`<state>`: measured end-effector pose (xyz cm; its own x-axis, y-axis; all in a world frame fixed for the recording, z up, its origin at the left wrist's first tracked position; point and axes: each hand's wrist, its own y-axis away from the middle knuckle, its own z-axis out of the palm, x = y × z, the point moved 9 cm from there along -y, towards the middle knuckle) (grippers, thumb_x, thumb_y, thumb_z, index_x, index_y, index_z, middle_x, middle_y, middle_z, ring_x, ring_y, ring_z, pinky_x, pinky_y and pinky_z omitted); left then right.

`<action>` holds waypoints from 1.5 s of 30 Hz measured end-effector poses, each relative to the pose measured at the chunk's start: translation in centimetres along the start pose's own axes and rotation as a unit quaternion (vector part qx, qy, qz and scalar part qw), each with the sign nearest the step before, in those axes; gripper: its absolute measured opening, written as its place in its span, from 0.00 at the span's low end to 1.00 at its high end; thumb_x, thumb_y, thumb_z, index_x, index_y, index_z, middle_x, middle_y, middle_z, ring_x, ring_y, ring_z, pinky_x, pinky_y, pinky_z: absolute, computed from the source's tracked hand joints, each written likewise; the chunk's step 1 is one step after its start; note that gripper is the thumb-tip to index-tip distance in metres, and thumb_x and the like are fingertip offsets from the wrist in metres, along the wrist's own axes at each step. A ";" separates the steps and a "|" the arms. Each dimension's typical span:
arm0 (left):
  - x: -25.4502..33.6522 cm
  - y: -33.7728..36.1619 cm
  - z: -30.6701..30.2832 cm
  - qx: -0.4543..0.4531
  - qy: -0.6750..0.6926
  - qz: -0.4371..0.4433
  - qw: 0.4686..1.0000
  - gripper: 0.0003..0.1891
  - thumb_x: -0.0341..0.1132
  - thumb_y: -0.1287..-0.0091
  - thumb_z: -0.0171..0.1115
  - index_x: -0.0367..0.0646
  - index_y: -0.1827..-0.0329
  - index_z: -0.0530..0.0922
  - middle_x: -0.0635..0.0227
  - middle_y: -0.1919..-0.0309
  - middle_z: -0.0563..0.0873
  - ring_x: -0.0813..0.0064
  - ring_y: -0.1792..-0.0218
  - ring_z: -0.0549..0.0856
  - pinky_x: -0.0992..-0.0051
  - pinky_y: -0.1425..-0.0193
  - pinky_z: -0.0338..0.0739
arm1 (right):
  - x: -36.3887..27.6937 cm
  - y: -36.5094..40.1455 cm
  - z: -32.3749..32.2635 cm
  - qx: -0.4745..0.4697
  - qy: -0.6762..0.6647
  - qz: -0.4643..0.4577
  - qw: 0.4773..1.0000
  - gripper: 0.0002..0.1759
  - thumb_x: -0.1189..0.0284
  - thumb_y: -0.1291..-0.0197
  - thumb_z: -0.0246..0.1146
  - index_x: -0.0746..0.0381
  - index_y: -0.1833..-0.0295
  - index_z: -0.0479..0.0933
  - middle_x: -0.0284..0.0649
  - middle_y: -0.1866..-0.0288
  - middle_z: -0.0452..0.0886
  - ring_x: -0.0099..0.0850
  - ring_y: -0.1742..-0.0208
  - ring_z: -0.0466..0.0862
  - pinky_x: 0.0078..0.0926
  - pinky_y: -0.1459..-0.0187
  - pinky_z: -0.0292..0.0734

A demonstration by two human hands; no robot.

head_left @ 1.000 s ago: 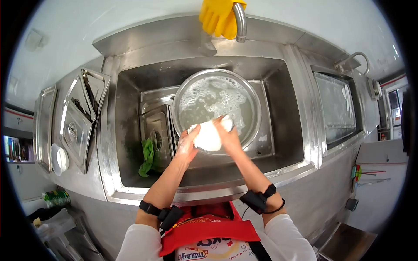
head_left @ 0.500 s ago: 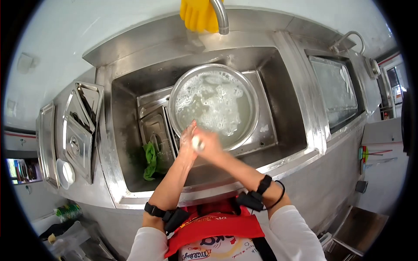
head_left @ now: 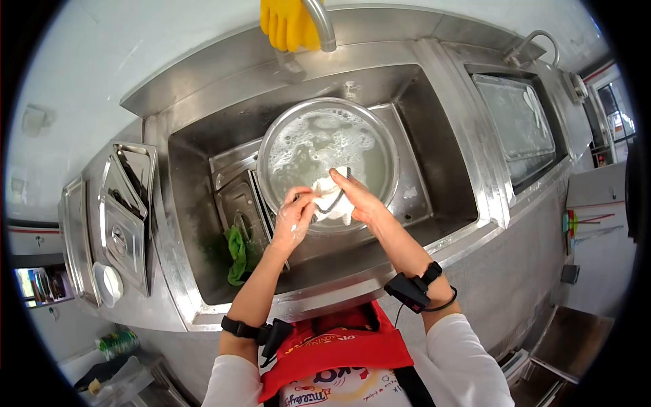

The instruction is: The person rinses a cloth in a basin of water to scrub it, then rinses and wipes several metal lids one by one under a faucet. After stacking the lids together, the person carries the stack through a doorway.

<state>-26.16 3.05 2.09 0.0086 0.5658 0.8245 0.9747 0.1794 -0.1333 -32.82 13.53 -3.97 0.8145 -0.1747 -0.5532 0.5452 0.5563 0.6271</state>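
A white cloth with a dark edge (head_left: 330,198) is stretched between my two hands, over the near side of a round metal basin (head_left: 270,146). Foamy, cloudy water (head_left: 319,146) fills the basin. My left hand (head_left: 293,216), with suds on its skin, pinches the cloth's left side. On the right, my right hand (head_left: 358,197) holds the other side, thumb on top. Left of the basin, a metal lid (head_left: 237,197) and a green cloth (head_left: 236,256) lie in the sink.
The deep sink (head_left: 447,149) surrounds the basin. Yellow gloves (head_left: 290,26) hang beside the faucet (head_left: 321,26). Metal lids (head_left: 122,237) and a white bowl (head_left: 108,283) stand on the left counter. A second sink at right holds a clear tray (head_left: 515,119).
My hands have moved apart from their bunched grip, and the white cloth is now opened out between them. My right hand has shifted right and up.
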 end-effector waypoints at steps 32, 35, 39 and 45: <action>-9.4 2.0 3.9 0.051 0.530 -0.432 0.728 0.22 0.39 0.45 0.64 0.40 0.49 0.72 0.65 0.61 0.79 0.73 0.59 0.77 0.72 0.48 0.69 | -0.5 -1.9 -2.5 -0.111 -0.051 -0.109 0.986 0.17 0.69 0.45 0.61 0.65 0.52 0.71 0.42 0.51 0.76 0.31 0.49 0.76 0.27 0.50 0.73; -12.9 3.5 6.7 0.161 0.658 -0.427 0.599 0.14 0.43 0.40 0.60 0.48 0.55 0.72 0.66 0.66 0.79 0.70 0.65 0.79 0.66 0.58 0.77 | 1.2 1.1 3.4 -0.060 0.236 -0.238 0.940 0.10 0.72 0.49 0.63 0.61 0.60 0.74 0.36 0.64 0.79 0.26 0.64 0.80 0.23 0.65 0.74; -11.4 3.1 7.4 0.074 0.714 -0.360 0.596 0.12 0.44 0.37 0.55 0.48 0.58 0.75 0.69 0.75 0.79 0.74 0.79 0.77 0.74 0.74 0.76 | 1.8 7.6 12.8 -0.111 0.563 -0.489 0.656 0.09 0.72 0.58 0.63 0.60 0.70 0.71 0.41 0.71 0.75 0.43 0.70 0.77 0.32 0.69 0.73; -10.1 4.3 7.5 0.178 0.585 -0.466 0.640 0.12 0.43 0.37 0.52 0.45 0.61 0.75 0.67 0.69 0.80 0.72 0.68 0.81 0.72 0.70 0.78 | -0.5 0.1 5.7 0.078 0.485 -0.404 0.772 0.09 0.70 0.58 0.61 0.60 0.72 0.69 0.48 0.77 0.74 0.49 0.74 0.76 0.41 0.76 0.68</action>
<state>-23.74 4.11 -10.93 -0.1745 -0.8722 0.4569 0.5678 0.2899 0.7704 -32.01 9.03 -0.51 -0.2933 0.3181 -0.9016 0.8762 0.4667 -0.1204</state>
